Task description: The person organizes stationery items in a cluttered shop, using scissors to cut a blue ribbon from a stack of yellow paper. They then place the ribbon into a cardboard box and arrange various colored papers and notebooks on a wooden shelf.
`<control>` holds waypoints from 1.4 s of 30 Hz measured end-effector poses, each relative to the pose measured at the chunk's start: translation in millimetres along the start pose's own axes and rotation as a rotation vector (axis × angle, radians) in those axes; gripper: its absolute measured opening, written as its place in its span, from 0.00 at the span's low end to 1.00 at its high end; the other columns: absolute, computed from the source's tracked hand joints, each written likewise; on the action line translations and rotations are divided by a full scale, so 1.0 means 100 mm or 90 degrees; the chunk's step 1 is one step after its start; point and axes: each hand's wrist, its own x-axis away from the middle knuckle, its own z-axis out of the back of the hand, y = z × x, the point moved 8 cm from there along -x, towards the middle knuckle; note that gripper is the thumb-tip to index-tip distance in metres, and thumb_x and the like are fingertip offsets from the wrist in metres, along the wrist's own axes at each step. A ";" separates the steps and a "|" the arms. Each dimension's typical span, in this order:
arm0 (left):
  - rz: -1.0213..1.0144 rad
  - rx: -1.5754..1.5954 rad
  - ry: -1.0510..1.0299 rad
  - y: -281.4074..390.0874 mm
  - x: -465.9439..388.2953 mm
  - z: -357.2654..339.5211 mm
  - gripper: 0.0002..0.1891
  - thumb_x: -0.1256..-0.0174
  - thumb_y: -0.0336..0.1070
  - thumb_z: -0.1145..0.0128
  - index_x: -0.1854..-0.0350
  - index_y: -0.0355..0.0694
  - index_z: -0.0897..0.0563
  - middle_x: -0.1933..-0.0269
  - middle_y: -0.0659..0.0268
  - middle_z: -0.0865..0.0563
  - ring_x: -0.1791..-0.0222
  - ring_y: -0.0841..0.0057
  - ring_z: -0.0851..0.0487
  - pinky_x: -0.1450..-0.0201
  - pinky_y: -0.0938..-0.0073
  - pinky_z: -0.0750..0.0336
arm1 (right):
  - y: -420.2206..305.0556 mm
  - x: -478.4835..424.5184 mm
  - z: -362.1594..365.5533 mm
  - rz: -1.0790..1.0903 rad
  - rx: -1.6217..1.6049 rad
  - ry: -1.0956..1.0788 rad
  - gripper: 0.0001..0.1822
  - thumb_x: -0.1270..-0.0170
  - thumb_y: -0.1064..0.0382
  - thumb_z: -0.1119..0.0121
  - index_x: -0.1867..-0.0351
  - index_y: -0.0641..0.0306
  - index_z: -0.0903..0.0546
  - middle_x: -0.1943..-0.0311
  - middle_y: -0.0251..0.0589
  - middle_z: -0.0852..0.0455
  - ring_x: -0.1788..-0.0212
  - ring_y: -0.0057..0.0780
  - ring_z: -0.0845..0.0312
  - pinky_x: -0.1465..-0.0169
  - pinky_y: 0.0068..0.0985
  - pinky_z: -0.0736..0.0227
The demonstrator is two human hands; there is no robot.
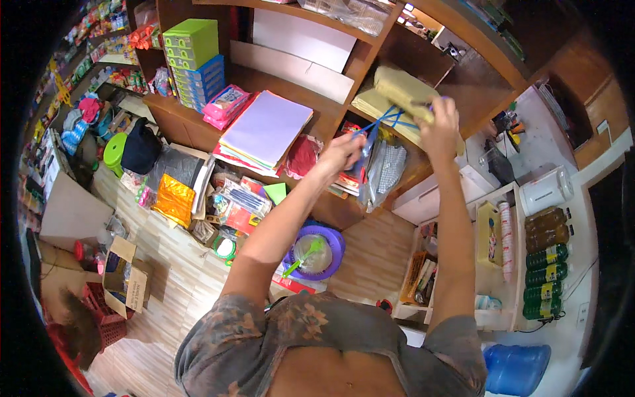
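A blue plastic strap (379, 120) runs from my left hand (343, 153), its fingers closed on it, to a stack of yellowish paper or envelopes (384, 110) on the shelf. Another yellowish bundle (404, 89) lies tilted over that stack. My right hand (443, 121) is raised at the bundle's right end. It grips a small purple-handled tool (437, 101), blurred and mostly covered by the fingers; a dark part points left over the bundle. Below the strap, a clear plastic bag with checkered cloth (389, 166) hangs at the shelf front.
Colored paper (270, 126) and pink wipes packs (225, 106) lie on the counter beside green drawers (191, 42). A purple basin (337, 253) and an open cardboard box (129, 278) stand on the floor. Right, a white shelf unit (518, 258) adjoins bottles (545, 273).
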 end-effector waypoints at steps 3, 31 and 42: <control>-0.085 -0.038 0.057 -0.02 0.39 0.62 0.09 0.31 0.36 0.57 0.64 0.40 0.23 0.84 0.75 0.32 0.86 0.87 0.39 0.82 0.85 0.46 | 0.08 -0.27 0.16 -0.035 -0.042 0.039 0.26 0.61 0.69 0.33 0.55 0.57 0.25 0.59 0.45 0.27 0.56 0.48 0.30 0.52 0.38 0.34; -0.024 0.243 0.236 0.23 2.26 2.49 0.11 0.34 0.43 0.50 0.75 0.48 0.30 0.87 0.78 0.36 0.90 0.89 0.41 0.88 0.86 0.47 | -0.78 1.06 -0.56 0.072 -0.242 0.063 0.18 0.45 0.54 0.37 0.64 0.69 0.21 0.67 0.45 0.21 0.62 0.40 0.26 0.57 0.33 0.31; -0.142 0.043 0.806 0.71 5.83 3.14 0.07 0.37 0.40 0.46 0.71 0.44 0.26 0.84 0.76 0.32 0.87 0.88 0.39 0.86 0.83 0.48 | -2.64 2.57 -2.25 -0.031 -0.697 -0.452 0.11 0.54 0.74 0.38 0.65 0.67 0.21 0.72 0.33 0.24 0.71 0.23 0.33 0.64 0.22 0.35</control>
